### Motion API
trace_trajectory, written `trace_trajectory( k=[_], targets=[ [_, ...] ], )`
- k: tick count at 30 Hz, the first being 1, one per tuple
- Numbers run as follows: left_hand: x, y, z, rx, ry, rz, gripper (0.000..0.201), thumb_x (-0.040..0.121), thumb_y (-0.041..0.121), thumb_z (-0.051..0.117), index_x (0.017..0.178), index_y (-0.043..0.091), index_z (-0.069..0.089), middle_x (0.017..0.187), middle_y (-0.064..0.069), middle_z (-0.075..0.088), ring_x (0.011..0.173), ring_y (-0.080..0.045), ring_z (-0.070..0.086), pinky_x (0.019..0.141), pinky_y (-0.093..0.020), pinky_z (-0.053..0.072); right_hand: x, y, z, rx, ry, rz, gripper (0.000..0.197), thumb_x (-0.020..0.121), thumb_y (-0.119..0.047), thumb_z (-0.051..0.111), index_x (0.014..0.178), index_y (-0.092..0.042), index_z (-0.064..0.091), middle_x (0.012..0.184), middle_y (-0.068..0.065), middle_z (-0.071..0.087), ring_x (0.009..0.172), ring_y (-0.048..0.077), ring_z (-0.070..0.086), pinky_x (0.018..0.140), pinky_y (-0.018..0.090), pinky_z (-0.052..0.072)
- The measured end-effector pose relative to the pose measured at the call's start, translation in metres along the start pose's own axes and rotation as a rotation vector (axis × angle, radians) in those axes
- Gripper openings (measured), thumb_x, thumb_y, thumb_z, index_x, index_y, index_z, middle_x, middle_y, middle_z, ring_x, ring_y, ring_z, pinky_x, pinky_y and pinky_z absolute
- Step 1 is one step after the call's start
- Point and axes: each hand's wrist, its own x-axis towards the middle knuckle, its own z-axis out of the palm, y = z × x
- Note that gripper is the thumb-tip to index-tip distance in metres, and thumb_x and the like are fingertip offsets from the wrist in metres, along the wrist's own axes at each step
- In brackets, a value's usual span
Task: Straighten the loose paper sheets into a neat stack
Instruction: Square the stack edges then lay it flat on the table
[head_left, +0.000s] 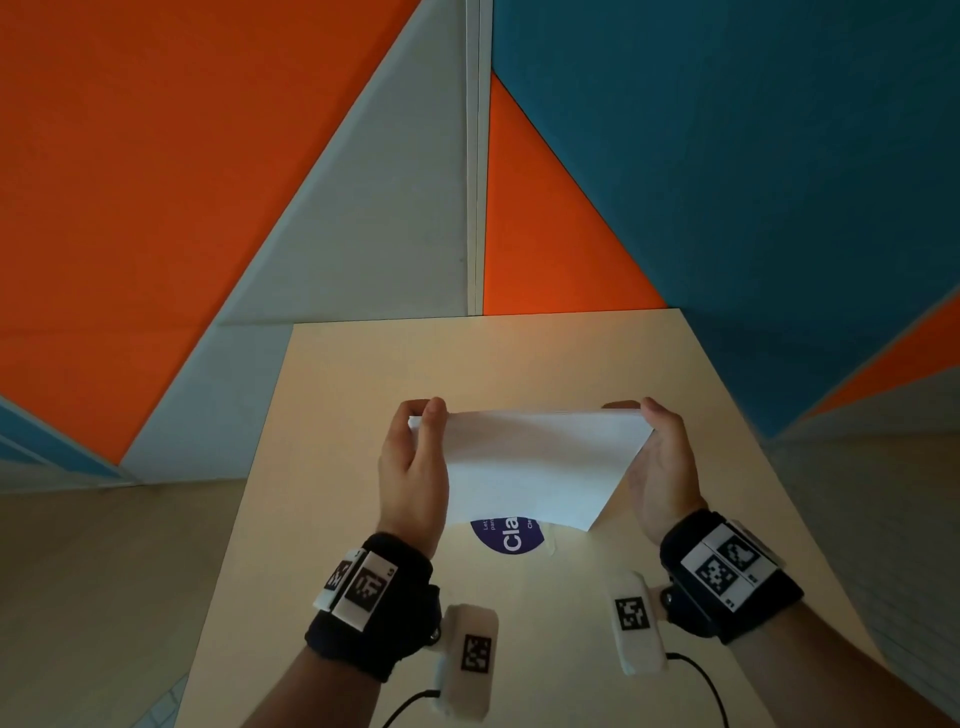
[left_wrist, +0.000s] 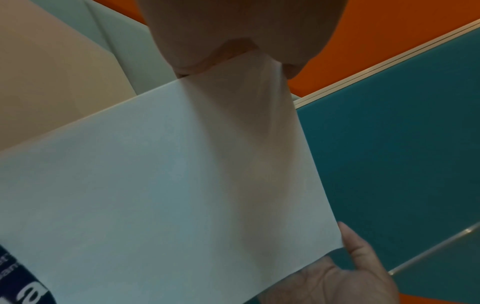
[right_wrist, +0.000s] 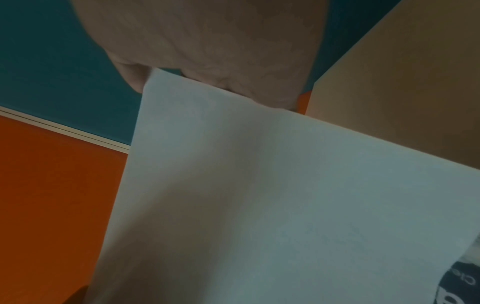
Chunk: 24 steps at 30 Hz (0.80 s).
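A stack of white paper sheets (head_left: 530, 462) is held up off the beige table (head_left: 467, 358), its lower edge near the table top. My left hand (head_left: 431, 418) grips the stack's left edge, fingers wrapped over the upper left corner. My right hand (head_left: 652, 413) holds the right edge, thumb at the upper corner and fingertips showing behind the top edge. In the left wrist view the sheets (left_wrist: 168, 185) run from my left hand (left_wrist: 233, 30) down to my right hand (left_wrist: 345, 273). The right wrist view shows the paper (right_wrist: 285, 195) under my right hand (right_wrist: 207, 41).
A round dark-blue sticker (head_left: 509, 540) with white lettering lies on the table just under the paper's lower edge. Orange, teal and grey partition panels (head_left: 727, 156) stand right behind the table. The table's side edges fall off to the floor left and right.
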Motion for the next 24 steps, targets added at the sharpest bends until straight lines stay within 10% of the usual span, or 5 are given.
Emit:
trace_trajectory(
  k=[4, 8, 14, 18, 24],
  targets=[
    [-0.001, 0.003, 0.002, -0.035, 0.001, -0.011, 0.031, 0.100, 0.022, 0.034, 0.080, 0.005, 0.050, 0.064, 0.008, 0.052, 0.060, -0.007, 0.051, 0.056, -0.020, 0.040, 0.001, 0.000, -0.002, -0.047, -0.002, -0.029, 0.034, 0.095, -0.030, 0.033, 0.086, -0.012, 0.060, 0.076, 0.000, 0.068, 0.069, 0.012, 0.068, 0.067, 0.034, 0.046],
    [0.002, 0.005, 0.002, -0.040, -0.010, -0.011, 0.032, 0.100, 0.022, 0.032, 0.078, 0.007, 0.051, 0.068, 0.003, 0.051, 0.064, -0.012, 0.050, 0.061, -0.028, 0.039, 0.003, 0.005, -0.010, -0.222, -0.052, -0.110, 0.057, 0.069, -0.060, 0.068, 0.099, -0.011, 0.062, 0.092, 0.007, 0.068, 0.086, 0.019, 0.066, 0.075, 0.033, 0.050],
    [0.005, 0.000, -0.001, -0.075, -0.055, 0.015, 0.033, 0.097, 0.030, 0.035, 0.082, 0.006, 0.051, 0.068, 0.007, 0.053, 0.066, -0.012, 0.051, 0.063, -0.026, 0.041, 0.000, 0.009, -0.017, -0.444, -0.040, -0.113, 0.031, 0.074, -0.006, 0.080, 0.102, -0.005, 0.066, 0.097, 0.010, 0.075, 0.089, 0.020, 0.073, 0.075, 0.032, 0.054],
    [0.011, -0.018, -0.020, -0.024, -0.268, 0.090, 0.032, 0.082, 0.045, 0.059, 0.098, 0.018, 0.056, 0.087, 0.009, 0.063, 0.082, -0.009, 0.060, 0.072, -0.021, 0.049, 0.003, 0.009, -0.017, -0.479, -0.031, -0.115, 0.022, 0.079, -0.002, 0.075, 0.099, -0.004, 0.068, 0.096, 0.011, 0.076, 0.086, 0.017, 0.073, 0.073, 0.025, 0.055],
    [0.026, -0.047, -0.040, 0.163, -0.386, -0.065, 0.035, 0.082, 0.000, 0.070, 0.104, 0.027, 0.066, 0.100, 0.012, 0.077, 0.097, -0.006, 0.071, 0.088, -0.027, 0.054, 0.006, 0.009, -0.018, -0.470, -0.048, -0.138, 0.021, 0.079, -0.002, 0.075, 0.099, -0.007, 0.070, 0.095, 0.006, 0.077, 0.089, 0.017, 0.073, 0.078, 0.025, 0.057]
  ],
)
